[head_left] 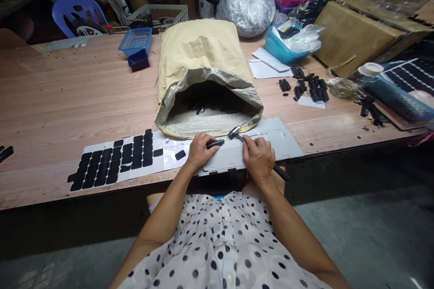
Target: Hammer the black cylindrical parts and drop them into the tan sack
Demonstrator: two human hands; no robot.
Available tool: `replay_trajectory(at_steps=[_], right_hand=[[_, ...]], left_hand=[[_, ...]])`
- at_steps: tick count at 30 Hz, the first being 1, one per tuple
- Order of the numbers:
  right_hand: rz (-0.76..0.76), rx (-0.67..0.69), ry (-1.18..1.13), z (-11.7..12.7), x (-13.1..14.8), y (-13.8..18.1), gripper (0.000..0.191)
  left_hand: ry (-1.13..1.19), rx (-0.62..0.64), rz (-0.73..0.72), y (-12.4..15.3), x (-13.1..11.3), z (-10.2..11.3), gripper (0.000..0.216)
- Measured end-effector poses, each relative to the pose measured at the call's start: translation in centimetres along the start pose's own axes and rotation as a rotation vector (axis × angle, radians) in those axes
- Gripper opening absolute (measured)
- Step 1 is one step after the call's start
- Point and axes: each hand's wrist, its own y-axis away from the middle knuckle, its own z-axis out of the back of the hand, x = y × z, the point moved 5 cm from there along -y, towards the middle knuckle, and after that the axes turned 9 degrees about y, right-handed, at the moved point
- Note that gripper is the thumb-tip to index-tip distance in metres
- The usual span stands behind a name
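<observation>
My left hand (200,148) is closed on a small black plastic part (215,143), whose tip points right above the grey board (281,140). A small hammer (234,132) with a metal head and a black grip is in my right hand (259,158); its head lies just right of and above the black part. I cannot tell whether the two touch. Behind my hands, a yellow woven sack (203,49) opens toward me, with dark parts inside. Left of my left hand is a white sheet of black stickers (105,167), one of them lying loose.
Black parts (315,86) are piled at the right, near a clear jar (346,86) and a cardboard box (359,36). Blue baskets (135,40) stand behind left of the sack, a teal basket (283,52) behind right. The table's front edge (40,203) runs close to my body.
</observation>
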Motion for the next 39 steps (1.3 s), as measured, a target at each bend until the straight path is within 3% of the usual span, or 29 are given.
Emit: replay_trajectory(at_steps=[21,26,28,33,36,39], right_hand=[[-0.009,0.05,-0.028,-0.2,-0.3,-0.1,0.03],[-0.002,0.042,-0.021,-0.2,-0.3,-0.1,0.029],[0.003,0.024,-0.024,-0.3,-0.3,-0.1,0.029],[0.012,-0.009,-0.044,-0.4,-0.5,0.0,0.028],[0.01,-0.012,-0.045,-0.4,-0.5,0.1,0.028],[0.013,-0.008,-0.034,-0.3,-0.5,0.1,0.029]], left_hand=[[0.037,0.028,0.014,-0.1,-0.1,0.0,0.013],[0.204,-0.015,0.032,-0.2,0.1,0.4,0.007],[0.393,-0.058,0.117,-0.4,0.5,0.9,0.012],[0.926,-0.15,0.517,-0.6,1.3,2.1,0.016],[1.097,-0.129,0.666,-0.2,0.8,1.9,0.013],[1.163,-0.112,0.719,0.2,0.5,1.5,0.013]])
